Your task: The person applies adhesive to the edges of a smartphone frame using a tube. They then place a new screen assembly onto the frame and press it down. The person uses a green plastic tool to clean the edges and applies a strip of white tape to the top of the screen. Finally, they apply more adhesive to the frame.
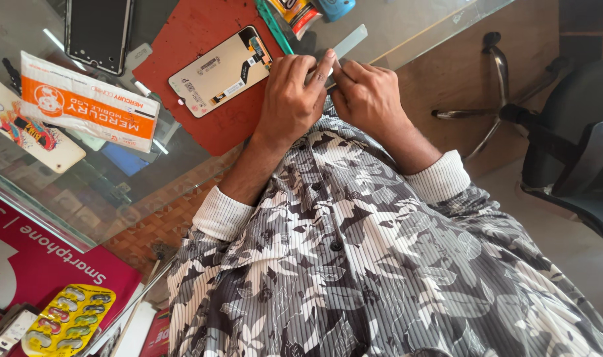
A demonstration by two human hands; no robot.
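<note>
Gripping a pale translucent strip [344,45] between both hands at the edge of the glass counter [414,26]; step judged as peeling or preparing the strip, with the next move calling for a steady pull and a firm pinch at its near end.

- Left hand [289,99]: closed, fingers curled over the strip's near end, forefinger laid along it.
- Right hand [367,96]: closed, pressed against the left, fingertips meeting it at the strip.
- Strip: near end pinched where the two hands meet; free end juts beyond the fingertips, away from the body.
- Phone display panel [221,69]: face down on a red mat [196,39], just beside the left hand, untouched.
- Orange-and-white packet [90,102]: well beyond the left hand.
- Dark phone frame [98,30]: farther off on that side.
- Yellow blister card [67,320]: near the left elbow, below the glass.
</note>
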